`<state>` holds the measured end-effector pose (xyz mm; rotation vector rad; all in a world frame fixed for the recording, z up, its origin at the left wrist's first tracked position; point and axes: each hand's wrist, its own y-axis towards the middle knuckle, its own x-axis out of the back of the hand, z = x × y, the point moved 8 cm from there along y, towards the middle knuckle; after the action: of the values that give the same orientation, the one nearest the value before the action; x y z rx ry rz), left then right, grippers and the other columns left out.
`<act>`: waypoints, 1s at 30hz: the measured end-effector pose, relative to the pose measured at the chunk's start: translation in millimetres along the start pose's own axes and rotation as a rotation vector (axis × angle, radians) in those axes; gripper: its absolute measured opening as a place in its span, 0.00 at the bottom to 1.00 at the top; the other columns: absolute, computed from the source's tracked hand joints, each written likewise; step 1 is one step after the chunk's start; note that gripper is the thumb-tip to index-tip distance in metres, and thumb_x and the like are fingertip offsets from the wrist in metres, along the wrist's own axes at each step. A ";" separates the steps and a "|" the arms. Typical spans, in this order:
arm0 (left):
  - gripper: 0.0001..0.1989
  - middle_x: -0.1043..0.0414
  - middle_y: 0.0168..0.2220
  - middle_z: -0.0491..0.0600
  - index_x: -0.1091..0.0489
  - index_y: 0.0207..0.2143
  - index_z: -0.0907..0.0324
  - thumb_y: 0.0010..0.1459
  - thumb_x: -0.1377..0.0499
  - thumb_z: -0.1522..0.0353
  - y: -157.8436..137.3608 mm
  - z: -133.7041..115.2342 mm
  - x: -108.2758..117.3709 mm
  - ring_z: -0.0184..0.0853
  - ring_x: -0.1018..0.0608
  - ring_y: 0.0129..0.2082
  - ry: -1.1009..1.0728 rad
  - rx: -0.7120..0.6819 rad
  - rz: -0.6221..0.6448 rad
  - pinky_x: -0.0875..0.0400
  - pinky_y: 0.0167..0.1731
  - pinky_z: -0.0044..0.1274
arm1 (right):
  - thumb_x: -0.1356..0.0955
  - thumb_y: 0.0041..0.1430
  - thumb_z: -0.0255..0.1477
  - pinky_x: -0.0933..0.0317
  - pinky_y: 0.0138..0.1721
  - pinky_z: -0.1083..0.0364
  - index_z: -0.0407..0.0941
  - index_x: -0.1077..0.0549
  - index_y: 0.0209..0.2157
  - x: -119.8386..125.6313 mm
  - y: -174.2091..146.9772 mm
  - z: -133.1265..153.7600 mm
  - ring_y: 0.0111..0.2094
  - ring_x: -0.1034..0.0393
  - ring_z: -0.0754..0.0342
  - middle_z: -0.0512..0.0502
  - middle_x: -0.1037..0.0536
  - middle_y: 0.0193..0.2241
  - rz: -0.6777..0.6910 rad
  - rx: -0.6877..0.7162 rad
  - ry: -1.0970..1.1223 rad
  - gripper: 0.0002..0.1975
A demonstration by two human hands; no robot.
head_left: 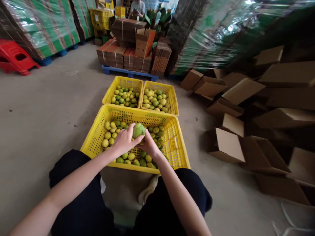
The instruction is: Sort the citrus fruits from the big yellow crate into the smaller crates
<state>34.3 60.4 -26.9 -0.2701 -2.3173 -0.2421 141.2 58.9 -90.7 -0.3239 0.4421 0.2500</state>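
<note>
A green lemon [138,130] is held up over the large yellow crate [95,131]. My left hand [125,140] is closed on it from the left, with the thumb underneath. On its right side my right hand [149,143] touches the same lemon with closed fingers, some of them hidden behind the hand. Below both hands, yellow and green lemons [131,156] lie loose in the crate, spread along its sides and near edge. Part of the crate's slatted floor shows between them.
Two smaller yellow crates [176,101] of lemons stand just beyond. Flattened cartons [112,52] are stacked on a blue pallet [128,72]. Open cardboard boxes [228,144] pile up at the right. A red stool [18,57] stands left, and a person [137,7] is far back.
</note>
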 end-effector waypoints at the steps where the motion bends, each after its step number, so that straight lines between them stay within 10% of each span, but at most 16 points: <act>1: 0.31 0.26 0.51 0.63 0.42 0.59 0.63 0.60 0.46 0.54 -0.9 -3.7 -4.1 0.50 0.23 0.49 0.110 -0.043 -0.011 0.32 0.50 0.40 | 0.30 0.54 0.45 0.30 0.29 0.56 0.55 0.30 0.48 1.3 3.1 -8.1 0.45 0.28 0.49 0.50 0.23 0.47 -0.020 -0.028 0.013 0.21; 15: 0.27 0.31 0.46 0.54 0.30 0.49 0.58 0.47 0.31 0.58 16.2 5.9 -1.0 0.42 0.26 0.47 -0.241 -0.159 0.161 0.30 0.49 0.36 | 0.29 0.39 0.58 0.29 0.38 0.45 0.50 0.27 0.39 -13.5 -8.1 30.5 0.44 0.28 0.42 0.45 0.21 0.38 0.212 0.004 0.190 0.31; 30: 0.25 0.28 0.49 0.52 0.36 0.49 0.55 0.51 0.34 0.77 9.0 -10.2 42.7 0.41 0.25 0.52 -0.166 -0.399 -0.309 0.29 0.53 0.36 | 0.22 0.40 0.41 0.32 0.45 0.45 0.48 0.31 0.45 42.9 -17.4 75.1 0.46 0.30 0.44 0.43 0.26 0.45 -0.493 0.552 -0.622 0.30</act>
<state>14.7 71.5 11.9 -0.1294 -2.4543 -0.8703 212.3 77.0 -41.7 0.1963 -0.1975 -0.2564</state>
